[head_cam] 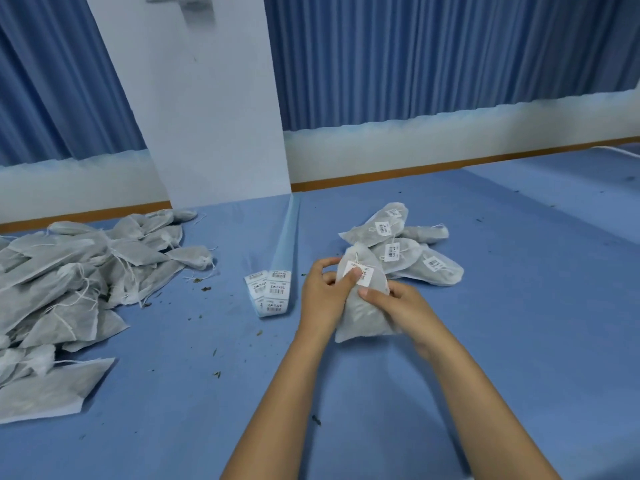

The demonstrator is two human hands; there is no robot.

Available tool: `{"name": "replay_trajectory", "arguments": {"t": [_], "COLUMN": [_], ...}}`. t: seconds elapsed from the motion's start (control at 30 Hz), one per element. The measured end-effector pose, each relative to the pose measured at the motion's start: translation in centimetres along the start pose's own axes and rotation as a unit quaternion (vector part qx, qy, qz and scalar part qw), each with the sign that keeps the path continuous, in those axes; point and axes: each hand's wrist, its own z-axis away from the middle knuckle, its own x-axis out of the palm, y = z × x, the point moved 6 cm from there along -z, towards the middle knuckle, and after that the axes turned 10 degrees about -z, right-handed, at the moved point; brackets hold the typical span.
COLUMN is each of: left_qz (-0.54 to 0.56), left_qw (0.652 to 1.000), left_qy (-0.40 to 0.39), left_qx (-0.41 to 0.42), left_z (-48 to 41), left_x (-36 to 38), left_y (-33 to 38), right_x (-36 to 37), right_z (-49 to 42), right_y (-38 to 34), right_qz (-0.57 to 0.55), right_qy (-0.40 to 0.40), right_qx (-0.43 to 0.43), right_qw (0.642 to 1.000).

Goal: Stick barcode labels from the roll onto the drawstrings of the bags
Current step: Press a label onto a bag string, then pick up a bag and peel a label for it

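— How is the bag [360, 317] held?
— Gripped by the right hand [398, 303] over the worktop [485, 341]; its label [365, 275] is pinched at the neck by the left hand [323, 292].
— The risk?
— Fabric may be caught instead of the drawstring [358, 262], if pressed carelessly.

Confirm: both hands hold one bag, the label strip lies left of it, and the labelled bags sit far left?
No. The head view shows the labelled bags just behind the held bag, right of centre; the far-left pile shows no labels.
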Motion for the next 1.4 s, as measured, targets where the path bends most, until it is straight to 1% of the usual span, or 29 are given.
{"name": "replay_trajectory", "arguments": {"t": [0.07, 0.1, 0.13, 0.2, 0.23, 0.27, 0.3, 0.33, 0.37, 0.43, 0.53, 0.6, 0.63, 0.73, 0.83, 0.9, 1.0, 1.03, 1.07, 1.1, 1.13, 1.17, 1.2, 1.23, 1.27, 1.3, 1.33, 1.37, 1.4], "left_qz": [-0.065, -0.075, -0.049, 0.039, 0.054, 0.048, 0.036, 0.026, 0.017, 0.002, -0.013, -0.014, -0.012, -0.014, -0.017, -0.026, -0.052, -0.080, -0.147, -0.248, -0.356, -0.429, -0.461, -0.469, -0.471, -0.472, -0.472, -0.454, -0.413], "left_qw": [0.995, 0.992, 0.991, 0.993, 0.995, 0.997, 0.998, 0.998, 0.998, 0.997, 0.997, 0.999, 0.999, 0.999, 0.996, 0.992, 0.987, 0.980, 0.961, 0.922, 0.863, 0.813, 0.787, 0.776, 0.777, 0.791, 0.812, 0.841, 0.872], "left_qy": [-0.064, -0.094, -0.113, -0.100, -0.076, -0.057, -0.048, -0.050, -0.056, -0.067, -0.071, -0.049, -0.027, 0.032, 0.087, 0.121, 0.150, 0.180, 0.232, 0.298, 0.358, 0.385, 0.380, 0.358, 0.327, 0.300, 0.276, 0.256, 0.245], "left_qx": [-0.033, -0.043, -0.045, -0.040, -0.037, -0.032, -0.027, -0.026, -0.030, -0.042, -0.034, -0.020, -0.014, -0.007, -0.007, -0.006, 0.000, 0.006, 0.015, 0.009, -0.021, -0.080, -0.156, -0.223, -0.259, -0.248, -0.203, -0.143, -0.090], "left_z": [0.0, 0.0, 0.1, 0.1, 0.0, -0.2, -0.2, -0.2, 0.0, 0.4, 1.3, 1.9, 2.1, 2.2, 2.4, 2.7, 3.5, 3.9, 4.4, 4.9, 5.5, 5.8, 6.0, 6.1, 6.1, 5.6, 5.0, 4.5, 4.3], "left_x": [1.9, 2.8, 3.7, 4.9, 5.1, 5.2, 5.4, 5.7, 6.1, 6.6, 6.5, 5.0, 3.7, -1.0, -6.4, -10.1, -15.5, -17.7, -20.3, -23.2, -25.9, -28.5, -30.7, -32.2, -33.0, -33.2, -33.0, -32.7, -32.5], "left_y": [0.0, 0.0, 0.3, 1.2, 1.4, 1.5, 1.4, 1.1, 0.7, -0.3, -0.9, -1.0, -1.0, -1.3, -2.0, -2.6, -3.6, -4.1, -4.6, -5.3, -6.1, -7.5, -8.8, -10.1, -11.1, -11.6, -11.9, -11.7, -11.3], "right_x": [-1.6, -2.6, -3.6, -5.6, -6.2, -6.5, -6.6, -6.5, -6.1, -4.5, -0.3, 2.5, 3.8, 8.2, 13.7, 17.3, 22.6, 24.3, 25.8, 27.2, 28.4, 29.7, 31.3, 33.0, 34.7, 36.0, 36.8, 37.3, 37.4], "right_z": [-0.3, -0.7, -1.0, -1.6, -2.0, -2.2, -2.2, -2.0, -1.7, -0.9, 0.1, 0.6, 0.7, 0.8, 0.9, 1.0, 1.1, 1.0, 0.8, 0.5, 0.2, 0.0, 0.0, 0.1, 0.2, 0.3, 0.2, -0.3, -1.2], "right_y": [0.0, -0.1, -0.3, -0.6, -0.4, -0.1, 0.4, 0.9, 1.4, 1.7, 1.5, 1.3, 1.2, 1.3, 1.8, 2.7, 4.3, 5.1, 5.8, 6.6, 7.4, 8.1, 8.6, 9.1, 9.5, 9.8, 9.9, 9.8, 9.6], "right_qz": [-0.014, -0.034, -0.076, -0.233, -0.316, -0.375, -0.403, -0.405, -0.393, -0.370, -0.321, -0.238, -0.208, -0.202, -0.280, -0.305, -0.271, -0.250, -0.219, -0.179, -0.120, -0.048, 0.036, 0.105, 0.138, 0.141, 0.125, 0.107, 0.095], "right_qy": [0.057, 0.094, 0.138, 0.209, 0.218, 0.218, 0.217, 0.217, 0.218, 0.199, 0.118, 0.085, 0.074, 0.032, 0.012, 0.009, -0.025, -0.040, -0.051, -0.057, -0.063, -0.081, -0.116, -0.161, -0.201, -0.224, -0.221, -0.198, -0.163], "right_qx": [-0.012, -0.027, -0.047, -0.074, -0.068, -0.047, -0.016, 0.018, 0.044, 0.059, 0.052, 0.048, 0.047, 0.063, 0.075, 0.075, 0.081, 0.085, 0.083, 0.073, 0.053, 0.030, 0.002, -0.030, -0.054, -0.061, -0.056, -0.050, -0.046], "right_qw": [0.998, 0.995, 0.986, 0.947, 0.921, 0.900, 0.889, 0.888, 0.892, 0.905, 0.938, 0.966, 0.974, 0.977, 0.957, 0.949, 0.959, 0.964, 0.971, 0.979, 0.989, 0.995, 0.993, 0.981, 0.968, 0.962, 0.965, 0.973, 0.981]}}
